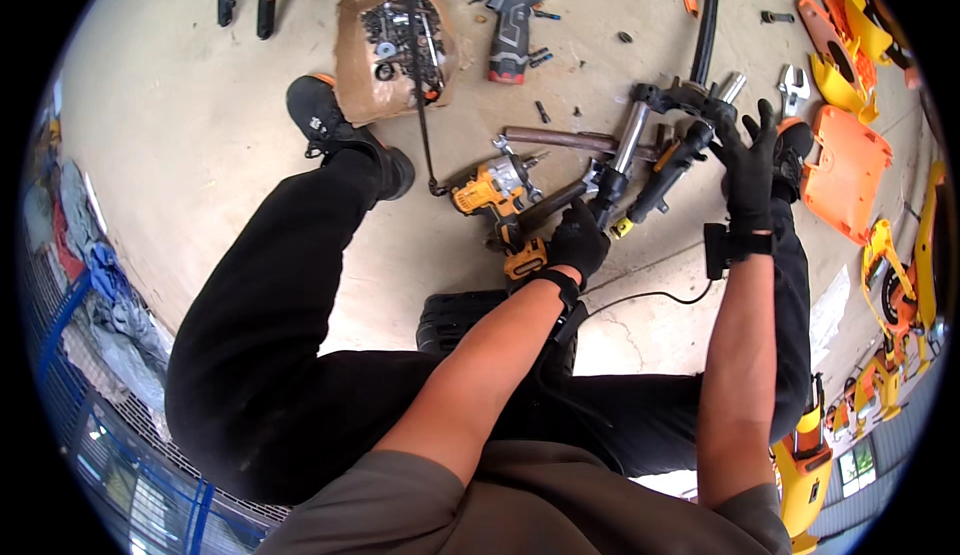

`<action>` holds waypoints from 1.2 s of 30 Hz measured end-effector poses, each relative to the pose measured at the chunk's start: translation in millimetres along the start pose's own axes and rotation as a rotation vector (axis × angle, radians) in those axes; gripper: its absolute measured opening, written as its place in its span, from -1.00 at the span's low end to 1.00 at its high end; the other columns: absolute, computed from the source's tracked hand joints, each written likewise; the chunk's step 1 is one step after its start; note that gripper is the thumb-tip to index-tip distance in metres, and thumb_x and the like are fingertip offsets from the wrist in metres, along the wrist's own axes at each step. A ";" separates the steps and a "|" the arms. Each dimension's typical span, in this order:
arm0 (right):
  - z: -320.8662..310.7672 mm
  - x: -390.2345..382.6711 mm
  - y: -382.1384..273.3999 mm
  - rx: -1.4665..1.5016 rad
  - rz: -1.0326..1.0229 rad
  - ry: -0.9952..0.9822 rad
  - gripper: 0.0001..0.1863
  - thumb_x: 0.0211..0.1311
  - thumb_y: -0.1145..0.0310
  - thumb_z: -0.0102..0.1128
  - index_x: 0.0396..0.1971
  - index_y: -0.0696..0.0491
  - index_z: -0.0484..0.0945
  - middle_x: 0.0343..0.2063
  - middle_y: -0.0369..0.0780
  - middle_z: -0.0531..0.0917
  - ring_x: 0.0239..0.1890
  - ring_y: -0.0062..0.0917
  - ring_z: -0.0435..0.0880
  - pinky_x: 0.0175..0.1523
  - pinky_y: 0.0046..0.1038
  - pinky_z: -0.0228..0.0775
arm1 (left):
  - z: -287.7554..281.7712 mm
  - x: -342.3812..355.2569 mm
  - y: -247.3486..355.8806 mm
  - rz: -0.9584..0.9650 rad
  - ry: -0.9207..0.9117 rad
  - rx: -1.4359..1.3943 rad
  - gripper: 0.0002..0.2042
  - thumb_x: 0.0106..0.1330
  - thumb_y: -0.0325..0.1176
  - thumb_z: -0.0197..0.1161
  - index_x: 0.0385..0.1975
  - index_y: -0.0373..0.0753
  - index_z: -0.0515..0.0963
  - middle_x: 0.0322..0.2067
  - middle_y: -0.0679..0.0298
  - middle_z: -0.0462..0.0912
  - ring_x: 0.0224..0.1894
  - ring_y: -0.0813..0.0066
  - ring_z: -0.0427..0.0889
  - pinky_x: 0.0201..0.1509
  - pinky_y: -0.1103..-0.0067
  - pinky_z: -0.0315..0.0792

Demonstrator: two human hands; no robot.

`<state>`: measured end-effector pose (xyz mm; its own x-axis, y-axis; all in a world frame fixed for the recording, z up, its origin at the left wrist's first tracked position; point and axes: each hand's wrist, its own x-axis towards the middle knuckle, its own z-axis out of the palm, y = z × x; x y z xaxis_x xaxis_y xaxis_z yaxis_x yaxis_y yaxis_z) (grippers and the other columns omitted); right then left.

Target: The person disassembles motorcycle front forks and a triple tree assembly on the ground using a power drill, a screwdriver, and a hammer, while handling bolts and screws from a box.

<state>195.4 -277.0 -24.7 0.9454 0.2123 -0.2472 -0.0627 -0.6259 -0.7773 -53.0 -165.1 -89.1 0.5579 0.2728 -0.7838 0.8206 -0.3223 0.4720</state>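
Note:
A suspension fork (629, 140) with silver tubes and black lower parts lies tilted between my feet. My gloved left hand (580, 240) is closed round the lower end of its left leg. At the fork's upper right, my gloved right hand (750, 170) has its fingers spread and grips nothing. Whether its fingertips touch the fork I cannot tell. Just left of my left hand is a yellow cordless drill (485, 190). Behind it lies a long brown bar-like handle (560, 138). An adjustable wrench (795, 85) lies beyond my right hand.
A cardboard box (350, 70) of loose bolts and hardware stands beside my left shoe (325, 120). A grey cordless driver (512, 20) lies behind, among scattered bolts. Orange panels (850, 170) and yellow parts line the right side. A cable (655, 295) runs between my wrists.

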 end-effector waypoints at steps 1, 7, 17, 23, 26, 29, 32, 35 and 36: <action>-2.9 6.3 6.0 0.022 -0.001 -0.066 -0.29 0.31 0.35 0.24 0.38 0.03 0.09 0.11 -0.07 0.43 0.03 -0.41 0.56 0.04 -0.37 0.55 | -12.8 -1.9 9.8 -0.067 -0.099 -0.056 -0.30 0.12 -0.33 0.26 0.25 -0.36 0.09 0.00 -0.20 0.50 0.06 -0.14 0.52 0.12 0.17 0.42; -0.9 14.0 3.8 0.031 0.069 -0.170 -0.52 0.24 0.42 0.30 0.15 0.16 0.45 -0.17 -0.20 0.66 -0.14 -0.61 0.61 -0.07 -0.55 0.47 | -15.1 -4.0 11.2 -0.069 -0.098 -0.021 -0.28 0.18 -0.34 0.24 0.31 -0.36 0.03 0.00 -0.20 0.49 0.03 -0.12 0.56 0.09 0.15 0.46; 10.4 18.6 -33.8 -0.232 -0.092 -0.187 -0.53 0.21 0.35 0.33 0.10 0.18 0.48 -0.14 -0.18 0.68 -0.13 -0.58 0.64 -0.03 -0.51 0.48 | -24.1 6.1 27.4 0.015 -0.101 -0.074 -0.05 0.22 0.00 0.28 0.44 -0.28 -0.16 0.30 -0.18 0.23 0.32 -0.07 0.31 0.35 0.26 0.24; 21.7 20.2 -50.2 -0.279 -0.284 -0.171 -0.54 0.12 0.31 0.41 0.01 0.13 0.54 -0.21 -0.11 0.69 -0.15 -0.36 0.68 -0.03 -0.37 0.50 | -15.9 20.7 28.7 0.105 0.097 -0.306 -0.24 0.14 0.12 0.35 0.23 -0.27 0.32 -0.05 -0.06 0.59 0.03 -0.01 0.58 0.10 0.27 0.44; 36.5 28.7 -52.9 -0.397 -0.350 -0.150 -0.47 0.08 0.37 0.47 0.05 0.16 0.51 -0.24 -0.15 0.69 -0.19 -0.46 0.67 -0.11 -0.46 0.54 | -26.9 30.4 29.0 0.088 0.141 -0.394 -0.54 0.19 -0.04 0.36 -0.07 -0.26 0.55 -0.27 0.08 0.69 -0.15 0.13 0.69 -0.04 0.34 0.51; 40.8 28.9 -67.5 -0.345 -0.293 -0.190 -0.46 0.07 0.36 0.47 0.06 0.16 0.49 -0.26 -0.14 0.67 -0.31 -0.50 0.69 -0.18 -0.49 0.55 | -38.0 34.5 28.4 0.071 -0.041 -0.468 -0.60 0.20 -0.13 0.36 -0.10 -0.31 0.54 -0.29 0.03 0.68 -0.19 0.08 0.66 -0.08 0.33 0.48; 36.9 29.6 -59.6 -0.208 -0.299 -0.175 -0.48 0.01 0.17 0.49 -0.05 0.08 0.57 -0.23 -0.10 0.66 -0.21 -0.30 0.67 -0.11 -0.33 0.51 | -34.6 39.2 23.1 0.030 -0.150 -0.553 -0.63 0.21 -0.14 0.35 -0.14 -0.31 0.56 -0.33 0.06 0.68 -0.25 0.16 0.65 -0.11 0.35 0.48; 29.4 15.3 -67.8 0.025 -0.056 -0.128 -0.53 0.10 0.23 0.40 -0.03 0.14 0.55 -0.20 -0.08 0.68 -0.27 -0.42 0.71 -0.18 -0.42 0.53 | -29.1 46.1 11.8 0.066 -0.186 -0.640 -0.76 0.33 -0.24 0.26 -0.19 -0.30 0.56 -0.46 0.29 0.58 -0.42 0.52 0.52 -0.32 0.54 0.41; 26.7 10.5 -65.7 0.018 -0.017 -0.087 -0.55 0.11 0.23 0.38 -0.04 0.16 0.56 -0.23 -0.08 0.68 -0.29 -0.45 0.71 -0.19 -0.44 0.53 | -27.9 48.2 6.6 0.077 -0.201 -0.666 -0.81 0.37 -0.29 0.23 -0.20 -0.29 0.56 -0.51 0.39 0.54 -0.50 0.66 0.46 -0.41 0.61 0.38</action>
<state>200.9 -213.6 8.3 0.9150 0.2878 -0.2826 -0.0534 -0.6079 -0.7922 -17.3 -128.8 -112.6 0.6364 0.0778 -0.7674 0.7168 0.3078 0.6257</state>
